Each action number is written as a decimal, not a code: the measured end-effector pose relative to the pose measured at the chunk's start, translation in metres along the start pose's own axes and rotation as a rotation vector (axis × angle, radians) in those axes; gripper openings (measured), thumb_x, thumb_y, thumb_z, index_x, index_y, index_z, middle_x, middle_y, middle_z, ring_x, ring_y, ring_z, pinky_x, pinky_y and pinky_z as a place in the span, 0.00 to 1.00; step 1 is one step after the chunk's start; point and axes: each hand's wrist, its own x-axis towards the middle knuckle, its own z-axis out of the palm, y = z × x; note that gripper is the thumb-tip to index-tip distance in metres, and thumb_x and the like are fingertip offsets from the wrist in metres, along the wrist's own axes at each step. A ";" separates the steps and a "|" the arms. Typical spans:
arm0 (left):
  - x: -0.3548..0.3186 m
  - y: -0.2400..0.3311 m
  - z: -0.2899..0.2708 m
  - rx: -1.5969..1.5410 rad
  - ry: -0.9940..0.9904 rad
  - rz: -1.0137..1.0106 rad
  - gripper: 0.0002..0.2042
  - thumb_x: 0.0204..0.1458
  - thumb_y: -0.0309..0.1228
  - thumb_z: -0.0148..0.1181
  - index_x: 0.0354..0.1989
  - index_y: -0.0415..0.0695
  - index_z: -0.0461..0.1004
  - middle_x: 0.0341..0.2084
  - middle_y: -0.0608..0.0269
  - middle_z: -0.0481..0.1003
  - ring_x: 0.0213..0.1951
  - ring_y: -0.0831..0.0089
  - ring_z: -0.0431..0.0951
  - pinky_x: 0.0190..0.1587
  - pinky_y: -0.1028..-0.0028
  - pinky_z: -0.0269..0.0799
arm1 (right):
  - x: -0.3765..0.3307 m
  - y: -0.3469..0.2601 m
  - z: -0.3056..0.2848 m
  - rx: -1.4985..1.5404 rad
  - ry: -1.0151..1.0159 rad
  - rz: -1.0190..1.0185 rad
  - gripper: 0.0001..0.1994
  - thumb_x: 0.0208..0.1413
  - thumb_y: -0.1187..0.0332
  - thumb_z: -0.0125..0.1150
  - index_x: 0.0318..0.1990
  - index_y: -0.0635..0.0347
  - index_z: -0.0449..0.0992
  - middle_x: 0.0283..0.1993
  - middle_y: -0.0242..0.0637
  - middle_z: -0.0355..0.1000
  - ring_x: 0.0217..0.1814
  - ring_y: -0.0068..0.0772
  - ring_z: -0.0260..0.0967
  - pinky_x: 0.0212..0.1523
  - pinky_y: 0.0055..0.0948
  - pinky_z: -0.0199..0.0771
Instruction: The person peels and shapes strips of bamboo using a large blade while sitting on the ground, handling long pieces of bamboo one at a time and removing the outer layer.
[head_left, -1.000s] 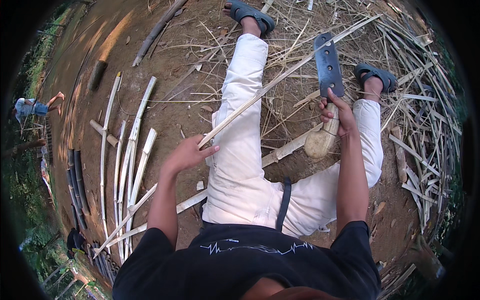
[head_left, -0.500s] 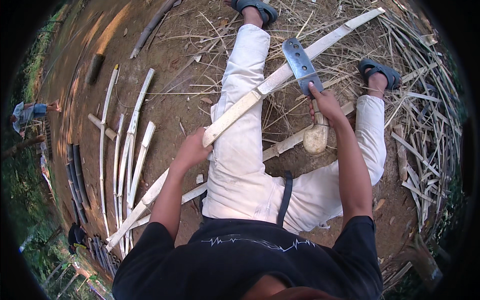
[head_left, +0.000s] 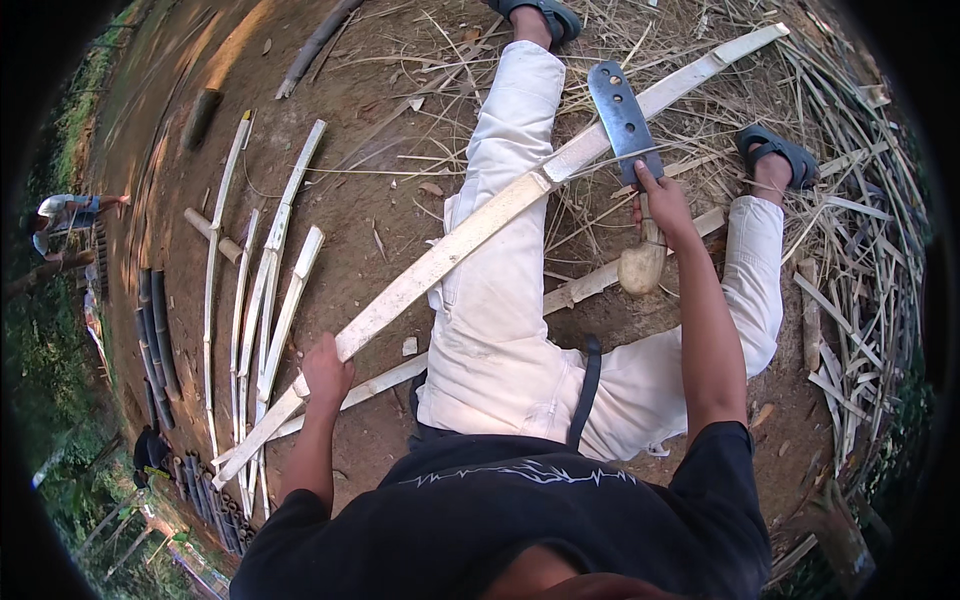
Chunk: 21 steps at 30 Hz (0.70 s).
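— What can't you make out from up there?

— My left hand (head_left: 326, 368) is wrapped around the slat (head_left: 470, 232), so the wood under my grip is hidden. Its near end runs down into the split strips (head_left: 262, 290) on the ground, and I cannot tell just where it stops. My right hand (head_left: 662, 205) covers the neck of the chopper (head_left: 624, 120); only the pale knob of its handle shows below my fist.

— So both grips are closed?

— Yes, each fist tight: left on the slat, right on the chopper. The blade lies across the slat's upper part, touching it, above my left leg.

— What's around you?

— I sit on bare dirt (head_left: 370, 200), legs spread, two sandals on. A second slat (head_left: 600, 282) lies under my legs, partly hidden by them. Left of me are about five split strips side by side, then dark poles (head_left: 155, 330) further out. Dry cuttings (head_left: 850, 250) pile up on my right. One person (head_left: 62, 215) bends at the far left edge, small and blurred.
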 end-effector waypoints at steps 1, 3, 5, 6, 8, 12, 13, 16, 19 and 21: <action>0.002 0.003 -0.001 -0.009 -0.004 -0.007 0.17 0.43 0.31 0.68 0.38 0.40 0.68 0.31 0.41 0.77 0.38 0.43 0.78 0.42 0.51 0.75 | 0.001 -0.001 -0.001 0.028 -0.001 -0.017 0.25 0.64 0.44 0.56 0.35 0.63 0.71 0.22 0.33 0.68 0.17 0.26 0.67 0.18 0.29 0.70; 0.010 0.008 -0.005 -0.027 -0.010 -0.020 0.13 0.42 0.28 0.66 0.34 0.41 0.69 0.24 0.44 0.77 0.31 0.41 0.79 0.36 0.49 0.75 | 0.001 -0.001 -0.003 0.057 0.015 -0.029 0.25 0.64 0.45 0.56 0.35 0.63 0.71 0.22 0.33 0.68 0.17 0.26 0.67 0.18 0.29 0.70; 0.015 0.003 -0.016 -0.034 0.000 0.028 0.12 0.41 0.28 0.66 0.33 0.42 0.69 0.24 0.43 0.77 0.31 0.41 0.79 0.36 0.48 0.75 | -0.002 -0.006 0.001 0.070 0.041 -0.021 0.25 0.64 0.45 0.56 0.35 0.63 0.71 0.22 0.33 0.69 0.16 0.26 0.66 0.17 0.29 0.70; 0.018 0.002 -0.022 -0.037 0.006 0.053 0.11 0.41 0.27 0.66 0.32 0.42 0.70 0.24 0.43 0.77 0.30 0.41 0.79 0.35 0.48 0.75 | -0.007 -0.007 0.001 0.022 0.010 -0.021 0.25 0.64 0.45 0.56 0.34 0.63 0.71 0.22 0.33 0.68 0.16 0.26 0.66 0.17 0.29 0.70; 0.021 0.006 -0.045 -0.040 -0.048 0.032 0.11 0.41 0.26 0.65 0.33 0.41 0.72 0.26 0.42 0.78 0.33 0.42 0.79 0.39 0.48 0.75 | -0.040 -0.016 0.017 -0.075 -0.062 -0.017 0.24 0.65 0.46 0.56 0.33 0.62 0.70 0.21 0.33 0.68 0.16 0.26 0.66 0.17 0.29 0.69; 0.022 0.009 -0.073 -0.092 -0.159 -0.008 0.10 0.43 0.26 0.65 0.35 0.41 0.75 0.29 0.41 0.78 0.37 0.42 0.78 0.43 0.49 0.73 | -0.065 -0.010 0.026 -0.203 -0.157 -0.094 0.24 0.65 0.47 0.56 0.31 0.61 0.70 0.20 0.33 0.68 0.16 0.26 0.66 0.17 0.29 0.70; 0.019 0.011 -0.078 -0.097 -0.162 -0.003 0.09 0.44 0.27 0.65 0.34 0.41 0.75 0.30 0.41 0.78 0.37 0.42 0.78 0.43 0.49 0.74 | -0.061 -0.015 0.017 -0.159 -0.142 -0.073 0.24 0.65 0.47 0.56 0.31 0.61 0.69 0.20 0.33 0.67 0.16 0.25 0.66 0.17 0.29 0.70; 0.023 0.017 -0.079 -0.107 -0.157 0.025 0.08 0.47 0.30 0.66 0.33 0.41 0.75 0.29 0.42 0.78 0.36 0.41 0.78 0.43 0.49 0.74 | -0.050 -0.029 0.005 -0.030 -0.058 -0.056 0.23 0.65 0.48 0.56 0.30 0.61 0.69 0.20 0.33 0.67 0.15 0.25 0.65 0.16 0.28 0.68; 0.031 0.035 -0.092 -0.134 -0.144 0.068 0.08 0.47 0.30 0.65 0.31 0.40 0.76 0.27 0.41 0.78 0.35 0.41 0.78 0.42 0.49 0.74 | -0.067 -0.025 0.016 -0.086 -0.181 -0.073 0.23 0.65 0.48 0.57 0.31 0.61 0.69 0.20 0.32 0.67 0.15 0.25 0.65 0.15 0.28 0.68; 0.025 0.030 -0.091 -0.139 -0.126 0.038 0.07 0.47 0.30 0.65 0.31 0.40 0.76 0.26 0.41 0.77 0.34 0.41 0.78 0.41 0.49 0.74 | -0.080 -0.025 0.014 -0.065 -0.215 -0.021 0.23 0.65 0.48 0.57 0.31 0.61 0.69 0.20 0.32 0.67 0.15 0.26 0.65 0.16 0.28 0.69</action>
